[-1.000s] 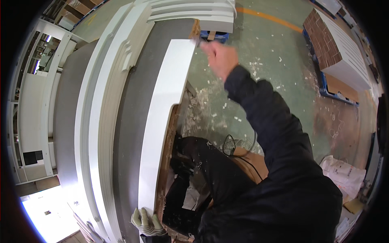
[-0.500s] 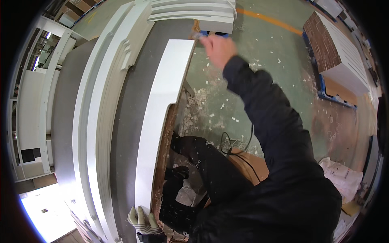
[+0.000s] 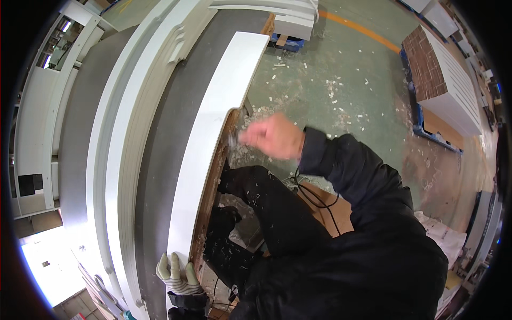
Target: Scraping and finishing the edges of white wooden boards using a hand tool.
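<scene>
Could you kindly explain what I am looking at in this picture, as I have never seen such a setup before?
Certainly. There is no robot here: these are a person's own hands, seen from above by a wide fisheye camera worn on the head, so straight edges look bent. A long white panel with a stepped edge lies on a dark grey surface, beside a stack of white panels. The gloved left hand rests on the near part of the panel. The bare right hand, beside its stepped edge, seems to pinch something small, too blurred to identify.

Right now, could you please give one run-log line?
left hand: gloved, on white panel | right hand: bare, holding blurred object | panel: on grey tabletop
</scene>
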A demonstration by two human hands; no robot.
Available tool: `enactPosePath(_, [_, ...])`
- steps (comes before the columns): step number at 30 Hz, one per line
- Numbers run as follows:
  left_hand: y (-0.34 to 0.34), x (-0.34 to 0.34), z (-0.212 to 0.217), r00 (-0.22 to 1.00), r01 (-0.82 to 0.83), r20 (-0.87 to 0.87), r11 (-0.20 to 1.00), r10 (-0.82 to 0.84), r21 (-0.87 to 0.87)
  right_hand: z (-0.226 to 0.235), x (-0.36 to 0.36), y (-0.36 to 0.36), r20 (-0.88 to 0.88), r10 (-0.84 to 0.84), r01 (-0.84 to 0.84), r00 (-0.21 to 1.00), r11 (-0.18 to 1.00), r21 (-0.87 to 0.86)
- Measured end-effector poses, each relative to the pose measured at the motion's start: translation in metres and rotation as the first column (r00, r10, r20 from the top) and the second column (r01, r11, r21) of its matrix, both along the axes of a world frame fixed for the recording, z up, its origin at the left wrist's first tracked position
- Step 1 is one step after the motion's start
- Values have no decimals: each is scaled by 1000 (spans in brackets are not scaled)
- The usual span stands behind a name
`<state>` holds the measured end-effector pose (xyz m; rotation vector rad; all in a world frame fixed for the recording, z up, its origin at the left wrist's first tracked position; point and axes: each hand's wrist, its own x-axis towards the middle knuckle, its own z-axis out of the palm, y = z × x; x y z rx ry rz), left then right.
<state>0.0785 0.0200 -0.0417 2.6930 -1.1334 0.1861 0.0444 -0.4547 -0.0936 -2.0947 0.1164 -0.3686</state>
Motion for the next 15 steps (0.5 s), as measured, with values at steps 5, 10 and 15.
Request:
enactPosePath(5, [-4, -1, 3, 1000, 0, 17, 1000, 0, -13, 3, 21, -56, -208, -489, 498, 847, 867, -13])
enactPosePath(10, [-7, 2, 2, 999, 10, 53, 999, -8, -37, 4, -23, 52, -80, -38, 41, 996, 999, 35])
enactPosePath(15, [-11, -2, 6, 999, 18, 37, 999, -17, -37, 7, -9, 46, 9, -318, 315, 948, 944, 99])
